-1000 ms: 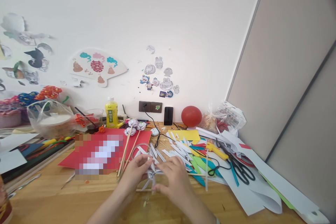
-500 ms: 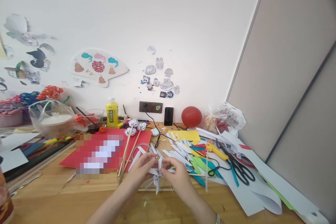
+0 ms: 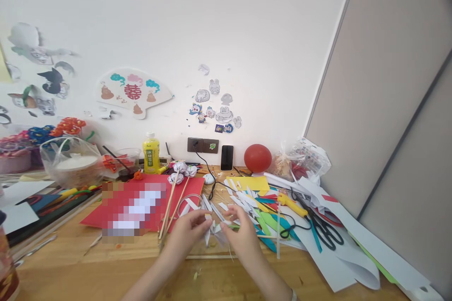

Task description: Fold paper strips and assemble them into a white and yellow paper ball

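Both my hands meet low in the middle of the wooden table [image 3: 88, 273]. My left hand [image 3: 189, 233] and my right hand [image 3: 243, 235] each pinch a small white folded paper piece [image 3: 213, 233] held between them, just above the tabletop. Its strips stick out between my fingertips. A thin wooden stick [image 3: 208, 257] lies on the table right under my hands. Loose white paper strips [image 3: 243, 200] lie just beyond my fingers.
A red sheet [image 3: 106, 207] with wooden skewers [image 3: 168, 209] lies to the left. Coloured paper strips [image 3: 268, 223], a yellow glue gun [image 3: 291, 203] and black scissors [image 3: 323, 230] lie to the right. A yellow bottle [image 3: 150, 153], a phone [image 3: 226, 157] and a red balloon [image 3: 257, 157] stand by the wall.
My hands have lifted the paper piece slightly and turned it; the fingers of both hands have shifted their pinch on it. The camera has tipped a little downward.
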`<control>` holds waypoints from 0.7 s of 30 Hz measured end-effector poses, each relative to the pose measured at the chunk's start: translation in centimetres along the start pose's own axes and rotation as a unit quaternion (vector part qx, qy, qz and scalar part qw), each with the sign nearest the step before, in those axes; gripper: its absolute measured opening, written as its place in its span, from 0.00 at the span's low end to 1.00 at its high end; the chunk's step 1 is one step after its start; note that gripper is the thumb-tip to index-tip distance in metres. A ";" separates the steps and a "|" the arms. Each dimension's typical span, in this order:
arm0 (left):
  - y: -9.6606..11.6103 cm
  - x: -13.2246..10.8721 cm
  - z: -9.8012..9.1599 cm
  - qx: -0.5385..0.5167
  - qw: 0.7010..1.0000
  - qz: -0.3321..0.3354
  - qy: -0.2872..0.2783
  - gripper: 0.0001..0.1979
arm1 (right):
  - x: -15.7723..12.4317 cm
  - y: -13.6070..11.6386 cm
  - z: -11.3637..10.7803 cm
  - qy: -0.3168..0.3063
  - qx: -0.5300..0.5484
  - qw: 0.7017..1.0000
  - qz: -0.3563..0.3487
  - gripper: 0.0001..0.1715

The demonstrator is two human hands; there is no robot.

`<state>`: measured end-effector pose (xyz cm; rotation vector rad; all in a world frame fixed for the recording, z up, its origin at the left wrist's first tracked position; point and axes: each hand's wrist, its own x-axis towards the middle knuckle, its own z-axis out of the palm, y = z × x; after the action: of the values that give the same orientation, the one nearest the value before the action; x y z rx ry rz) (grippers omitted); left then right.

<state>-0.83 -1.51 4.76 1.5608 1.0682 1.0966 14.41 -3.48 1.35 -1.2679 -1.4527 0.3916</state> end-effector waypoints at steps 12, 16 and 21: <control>-0.8 -0.2 0.6 0.087 0.994 0.063 -0.024 0.07 | -0.4 0.5 0.7 -0.050 -0.014 0.998 -0.031 0.07; -0.8 -0.4 0.8 0.116 0.985 0.129 0.003 0.09 | -0.5 0.6 1.0 -0.026 -0.016 0.997 -0.066 0.10; -1.3 -1.1 1.3 0.146 0.971 0.167 0.087 0.07 | -1.0 0.0 1.0 0.004 -0.045 0.991 -0.123 0.12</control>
<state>-0.03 -2.51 3.12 1.9610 1.1495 1.3703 13.43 -3.90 0.52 -1.1418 -1.6132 0.1573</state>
